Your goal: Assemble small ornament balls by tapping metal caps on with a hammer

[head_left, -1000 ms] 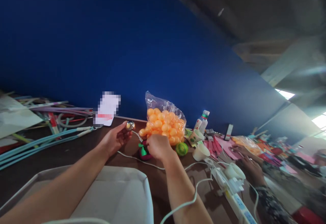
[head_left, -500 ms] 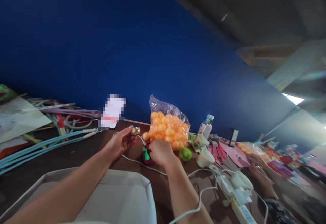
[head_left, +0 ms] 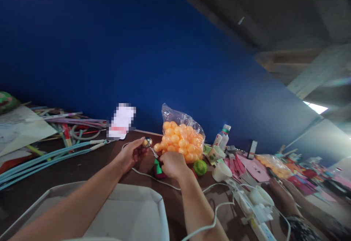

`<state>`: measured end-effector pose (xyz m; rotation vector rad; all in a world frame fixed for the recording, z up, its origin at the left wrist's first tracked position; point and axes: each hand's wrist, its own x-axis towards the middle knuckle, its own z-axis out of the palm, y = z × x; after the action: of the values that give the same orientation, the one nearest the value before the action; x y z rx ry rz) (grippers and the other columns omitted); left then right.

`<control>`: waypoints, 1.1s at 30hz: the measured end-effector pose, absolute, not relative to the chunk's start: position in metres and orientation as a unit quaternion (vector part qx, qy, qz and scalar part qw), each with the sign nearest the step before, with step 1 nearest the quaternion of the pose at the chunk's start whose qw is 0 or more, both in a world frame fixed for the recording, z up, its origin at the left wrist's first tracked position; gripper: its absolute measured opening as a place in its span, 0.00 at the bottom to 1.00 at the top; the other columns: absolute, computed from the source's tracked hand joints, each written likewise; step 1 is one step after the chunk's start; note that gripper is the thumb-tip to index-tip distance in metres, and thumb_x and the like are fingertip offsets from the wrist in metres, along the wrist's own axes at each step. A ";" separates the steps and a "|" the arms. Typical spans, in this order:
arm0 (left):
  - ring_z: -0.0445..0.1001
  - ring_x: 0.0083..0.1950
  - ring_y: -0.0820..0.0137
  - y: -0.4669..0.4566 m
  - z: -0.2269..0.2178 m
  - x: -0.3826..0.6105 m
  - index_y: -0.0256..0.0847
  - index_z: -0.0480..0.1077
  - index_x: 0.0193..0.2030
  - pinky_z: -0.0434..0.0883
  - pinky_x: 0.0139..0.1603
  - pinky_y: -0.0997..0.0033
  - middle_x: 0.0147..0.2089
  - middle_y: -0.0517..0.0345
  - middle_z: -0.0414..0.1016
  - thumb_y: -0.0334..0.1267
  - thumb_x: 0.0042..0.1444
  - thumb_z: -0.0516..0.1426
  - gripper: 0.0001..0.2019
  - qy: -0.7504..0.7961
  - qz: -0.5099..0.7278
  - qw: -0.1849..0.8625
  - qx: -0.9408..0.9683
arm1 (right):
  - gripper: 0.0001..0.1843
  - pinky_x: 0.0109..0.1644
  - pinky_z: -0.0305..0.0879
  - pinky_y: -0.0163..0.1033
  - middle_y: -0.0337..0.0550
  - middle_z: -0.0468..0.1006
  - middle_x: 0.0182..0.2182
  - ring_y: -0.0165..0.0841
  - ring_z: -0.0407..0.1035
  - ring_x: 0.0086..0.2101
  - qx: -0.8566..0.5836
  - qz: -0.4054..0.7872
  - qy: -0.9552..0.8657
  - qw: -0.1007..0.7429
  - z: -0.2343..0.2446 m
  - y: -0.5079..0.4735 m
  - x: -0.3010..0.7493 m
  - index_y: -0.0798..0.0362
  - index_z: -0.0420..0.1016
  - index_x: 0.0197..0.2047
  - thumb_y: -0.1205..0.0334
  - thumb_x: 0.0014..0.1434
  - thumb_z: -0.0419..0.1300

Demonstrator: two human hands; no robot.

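Observation:
Between the thumb and fingers of my left hand [head_left: 134, 155] is a small shiny metallic ball [head_left: 148, 142], held above the brown table. My right hand [head_left: 173, 164] is closed, with its fingers curled down out of sight beside a green and dark red object [head_left: 158, 168]. A white cable end meets the top of that object. What the right fingers grip is hidden. Just behind this hand stands a clear plastic bag [head_left: 182, 138] full of orange balls, several of them near its open left side. A green and yellow round thing [head_left: 200, 167] lies to the right.
A white tray [head_left: 137, 204] sits under my left forearm. Blue tubes [head_left: 55, 155] and a phone [head_left: 120, 122] are at the left. To the right are paper cups [head_left: 221, 171], a bottle [head_left: 223, 136], a power strip [head_left: 257, 219] with cables and a co-worker's hands [head_left: 282, 193].
My hands keep nearly the same pose, the left still holding the metallic ball. The view has shifted slightly. The co-worker's hands have moved a little.

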<state>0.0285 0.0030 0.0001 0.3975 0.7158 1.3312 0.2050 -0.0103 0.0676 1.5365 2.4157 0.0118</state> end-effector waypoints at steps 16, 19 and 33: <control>0.77 0.24 0.72 0.000 0.004 0.030 0.31 0.76 0.36 0.75 0.24 0.75 0.30 0.49 0.80 0.30 0.64 0.56 0.08 0.337 0.600 0.704 0.177 | 0.14 0.39 0.67 0.39 0.43 0.84 0.40 0.42 0.77 0.44 0.524 0.006 0.840 0.138 0.065 -0.008 0.207 0.46 0.83 0.39 0.64 0.53 0.57; 0.77 0.24 0.72 0.000 0.005 0.030 0.31 0.75 0.36 0.75 0.24 0.75 0.30 0.49 0.80 0.29 0.64 0.56 0.08 0.340 0.598 0.704 0.177 | 0.14 0.40 0.67 0.39 0.43 0.84 0.40 0.41 0.77 0.43 0.523 0.005 0.841 0.141 0.065 -0.008 0.207 0.46 0.83 0.40 0.64 0.54 0.57; 0.77 0.24 0.71 0.001 0.003 0.031 0.32 0.76 0.36 0.76 0.24 0.74 0.32 0.48 0.81 0.30 0.61 0.59 0.05 0.338 0.600 0.705 0.169 | 0.13 0.40 0.66 0.38 0.42 0.84 0.40 0.41 0.77 0.44 0.519 0.010 0.842 0.148 0.068 -0.009 0.206 0.45 0.83 0.39 0.63 0.55 0.58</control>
<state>0.0307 0.0011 0.0028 0.3761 0.7512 1.3331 0.2064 -0.0087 0.0679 1.4917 2.4227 0.0287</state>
